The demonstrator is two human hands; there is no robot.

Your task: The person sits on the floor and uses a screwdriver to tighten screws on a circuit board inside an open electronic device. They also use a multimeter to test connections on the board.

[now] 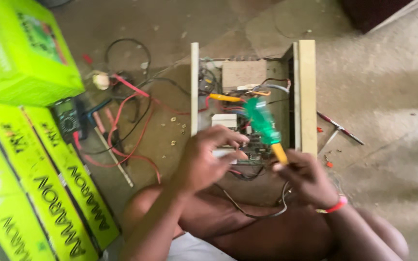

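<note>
Right hand grips green-handled screwdriver over the open metal case mid-frame; left hand fingers curled, pinching near circuit board, grasp unclear.

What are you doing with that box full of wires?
A person sits on the floor over an open metal box with a circuit board and wires inside. The right hand holds a tool with a green and yellow handle, pointed into the box. The left hand hovers over the board. A multimeter and red leads lie to the left, beside green boxes.
</note>
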